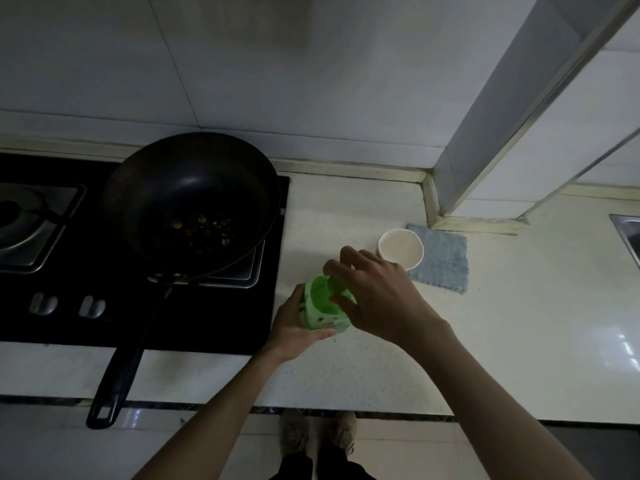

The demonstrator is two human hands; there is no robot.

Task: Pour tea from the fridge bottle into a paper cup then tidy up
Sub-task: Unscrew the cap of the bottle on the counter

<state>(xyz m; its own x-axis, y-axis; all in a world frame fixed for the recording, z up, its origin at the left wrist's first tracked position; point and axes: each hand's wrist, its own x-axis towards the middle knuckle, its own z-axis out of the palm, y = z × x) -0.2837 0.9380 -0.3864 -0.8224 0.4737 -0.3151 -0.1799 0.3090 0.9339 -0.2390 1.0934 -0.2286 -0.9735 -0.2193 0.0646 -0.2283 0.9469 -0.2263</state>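
Note:
A green-labelled tea bottle [320, 306] stands upright on the pale counter [398, 368], seen from above. My left hand [294, 327] wraps around its body from the left. My right hand [377, 292] reaches over the top, its fingers curled on the green cap, which they mostly hide. A white paper cup [401, 249] stands just behind and to the right of the bottle, and it looks empty. The cup rests on the near-left corner of a blue-grey cloth [445, 261].
A black wok [194, 199] with dark food scraps sits on the gas hob [52, 306] at left, its long handle [121, 368] jutting past the counter's front edge. A wall column [502, 133] rises behind the cup. A sink edge [628, 233] shows at far right.

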